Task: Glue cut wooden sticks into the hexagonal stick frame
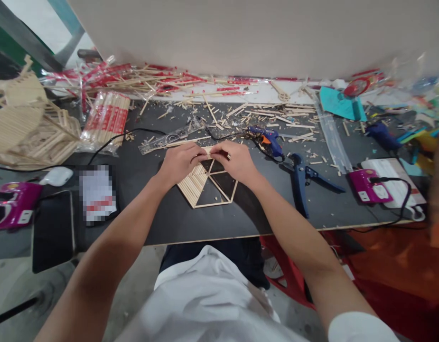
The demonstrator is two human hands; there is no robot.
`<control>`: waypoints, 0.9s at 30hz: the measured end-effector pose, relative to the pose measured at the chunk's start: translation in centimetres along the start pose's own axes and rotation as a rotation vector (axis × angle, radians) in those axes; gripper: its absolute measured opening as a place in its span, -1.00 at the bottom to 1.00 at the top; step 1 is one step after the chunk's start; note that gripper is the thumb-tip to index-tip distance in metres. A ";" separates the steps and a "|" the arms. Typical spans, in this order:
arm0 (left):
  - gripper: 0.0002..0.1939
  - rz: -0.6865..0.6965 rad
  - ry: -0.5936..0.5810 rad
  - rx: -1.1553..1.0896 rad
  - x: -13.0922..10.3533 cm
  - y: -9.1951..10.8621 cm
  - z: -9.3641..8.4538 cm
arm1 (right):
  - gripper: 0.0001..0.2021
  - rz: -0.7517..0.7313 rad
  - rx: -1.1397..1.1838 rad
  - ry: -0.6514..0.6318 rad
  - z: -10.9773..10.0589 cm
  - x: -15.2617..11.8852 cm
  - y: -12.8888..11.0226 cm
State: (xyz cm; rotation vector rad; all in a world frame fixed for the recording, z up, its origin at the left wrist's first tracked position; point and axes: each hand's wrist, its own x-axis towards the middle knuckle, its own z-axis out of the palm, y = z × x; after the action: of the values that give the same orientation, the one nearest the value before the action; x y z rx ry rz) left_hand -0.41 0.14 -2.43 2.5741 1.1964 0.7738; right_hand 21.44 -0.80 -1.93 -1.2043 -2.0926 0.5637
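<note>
A hexagonal wooden stick frame (213, 204) lies flat on the dark tabletop in front of me. Its left section is filled with sticks laid side by side, and the near and right sections show bare table between spokes. My left hand (182, 161) is over the frame's far left side, its thumb and fingers pinched together. From the other side my right hand (235, 159) reaches the same far edge, also in a pinch. Pale wooden stick (207, 150) shows between the two sets of fingertips; my fingers cover most of it.
A blue glue gun (271, 141) and a blue-handled cutter (300, 185) lie to the right. Stick scraps, a clear ruler (172, 137) and bundled sticks (106, 118) lie beyond. Left is a phone (52, 232); a purple power adapter (370, 186) and another person's arm (438, 190) are right.
</note>
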 end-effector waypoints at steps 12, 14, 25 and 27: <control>-0.70 -0.148 -0.027 0.013 0.2 -1.0 -1.3 | -0.89 -0.038 -0.031 0.061 0.6 -1.1 1.4; -0.70 -0.154 -0.045 0.016 0.2 -1.0 -1.1 | -0.89 -0.047 -0.037 0.057 0.6 -1.1 1.6; -0.67 -0.177 -0.074 0.018 0.1 -0.8 -0.5 | -0.87 -0.098 -0.096 0.032 0.9 -1.2 1.6; -0.67 -0.185 -0.075 0.012 0.1 -0.7 -0.5 | -0.85 -0.108 -0.125 0.029 0.9 -1.3 1.7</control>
State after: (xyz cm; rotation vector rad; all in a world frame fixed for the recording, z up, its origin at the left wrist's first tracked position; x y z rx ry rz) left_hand -1.08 0.63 -2.23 2.4338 1.3945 0.6268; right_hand 22.26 -1.14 -4.08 -1.1528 -2.1803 0.3686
